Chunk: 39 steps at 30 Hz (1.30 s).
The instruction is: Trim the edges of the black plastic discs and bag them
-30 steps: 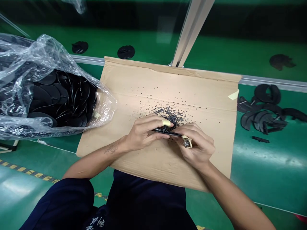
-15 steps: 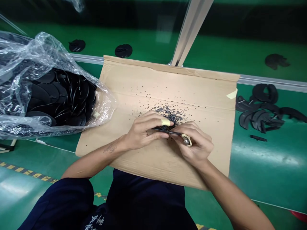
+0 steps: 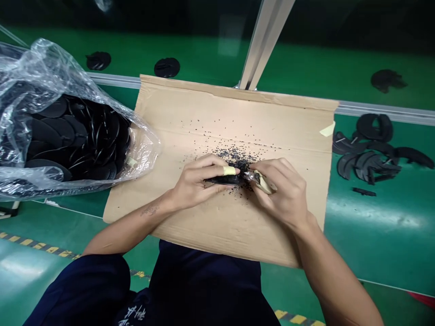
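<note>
Black rubber crumbs (image 3: 238, 158) lie heaped and scattered on a cardboard sheet (image 3: 272, 226) over the green surface (image 3: 374, 235). Above the heap, the left hand (image 3: 200, 181) pinches a black rubber piece (image 3: 222, 179) between thumb and curled fingers, while the right hand (image 3: 282, 192) pinches a small metal-tipped tool (image 3: 258, 180) against its right end. Many black discs (image 3: 50, 129) remain in the plastic bag (image 3: 142, 154) at left; a loose pile of black pieces (image 3: 367, 158) lies at right, apparently worked already. Compared with a moment ago, the right hand sits farther away and the tool's tip meets the piece.
</note>
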Each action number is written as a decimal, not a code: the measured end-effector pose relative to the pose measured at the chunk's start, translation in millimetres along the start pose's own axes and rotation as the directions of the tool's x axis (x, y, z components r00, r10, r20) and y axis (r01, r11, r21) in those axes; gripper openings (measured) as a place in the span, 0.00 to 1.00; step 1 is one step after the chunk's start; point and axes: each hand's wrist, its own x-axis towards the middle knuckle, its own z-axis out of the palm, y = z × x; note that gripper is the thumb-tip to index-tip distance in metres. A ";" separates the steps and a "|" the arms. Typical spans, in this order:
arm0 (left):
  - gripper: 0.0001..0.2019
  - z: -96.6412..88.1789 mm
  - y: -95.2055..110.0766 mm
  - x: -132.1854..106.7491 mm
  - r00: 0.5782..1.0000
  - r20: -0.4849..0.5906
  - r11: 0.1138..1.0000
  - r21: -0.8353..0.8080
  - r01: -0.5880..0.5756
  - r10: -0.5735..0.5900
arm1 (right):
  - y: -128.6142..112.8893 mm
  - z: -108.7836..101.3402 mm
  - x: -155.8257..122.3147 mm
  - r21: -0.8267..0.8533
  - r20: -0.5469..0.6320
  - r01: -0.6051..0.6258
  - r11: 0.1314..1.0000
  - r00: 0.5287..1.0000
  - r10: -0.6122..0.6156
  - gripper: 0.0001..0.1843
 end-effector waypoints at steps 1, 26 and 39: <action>0.13 0.3 0.1 -0.3 1.000 0.011 1.000 0.002 -0.006 0.006 | 0.4 0.0 -0.7 -0.021 0.013 0.023 1.000 1.000 -0.022 0.09; 0.11 7.0 -0.4 -2.4 0.999 0.024 0.997 -0.069 0.029 -0.027 | -4.6 1.7 -8.6 -0.126 0.032 0.048 0.991 0.999 -0.044 0.09; 0.13 8.4 -2.4 -2.6 1.000 -0.014 0.988 0.155 -0.024 0.027 | 0.8 5.6 -6.9 -0.347 0.065 0.000 0.938 0.998 0.024 0.12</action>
